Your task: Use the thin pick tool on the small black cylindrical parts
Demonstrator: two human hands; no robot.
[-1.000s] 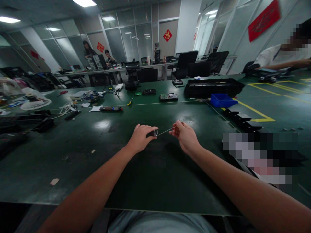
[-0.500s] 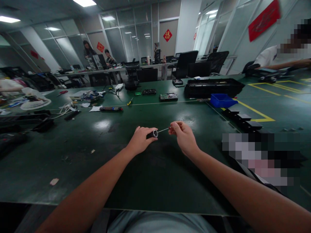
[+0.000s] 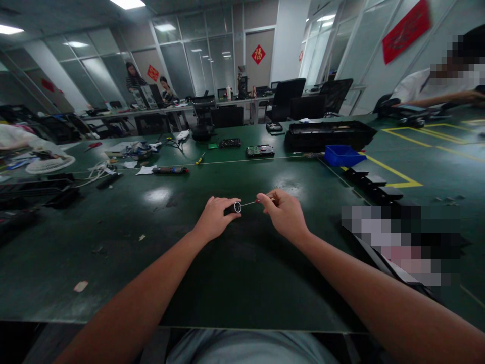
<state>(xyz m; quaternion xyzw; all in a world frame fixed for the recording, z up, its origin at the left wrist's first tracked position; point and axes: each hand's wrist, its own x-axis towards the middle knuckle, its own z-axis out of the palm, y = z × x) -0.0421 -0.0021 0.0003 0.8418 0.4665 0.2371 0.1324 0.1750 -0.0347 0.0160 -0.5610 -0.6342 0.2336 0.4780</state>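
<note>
My left hand [image 3: 215, 215] is closed round a short black cylinder [image 3: 231, 208], whose silver-rimmed round end faces right. In my right hand [image 3: 285, 212] is a thin screwdriver [image 3: 249, 203] with a reddish handle, pinched between thumb and fingers. Its metal shaft points left and meets the rimmed end of the cylinder. Whether the tip sits inside that end or only touches it, I cannot tell. Both hands are just above the green table [image 3: 242, 263]; the fingers partly hide the cylinder's body and the screwdriver's handle.
Beyond my hands lie a brown tube-shaped part [image 3: 170, 170], a yellow screwdriver [image 3: 200, 158] and a hard drive [image 3: 260, 150]. A long black housing [image 3: 329, 136] and a blue bin [image 3: 344, 155] stand at the back right. A co-worker's arm [image 3: 443, 98] rests at far right.
My right hand has rotated slightly about the screwdriver, and its thumb and fingers have shifted, showing more of the handle. The left hand keeps its hold on the cylinder. The view has shifted slightly.
</note>
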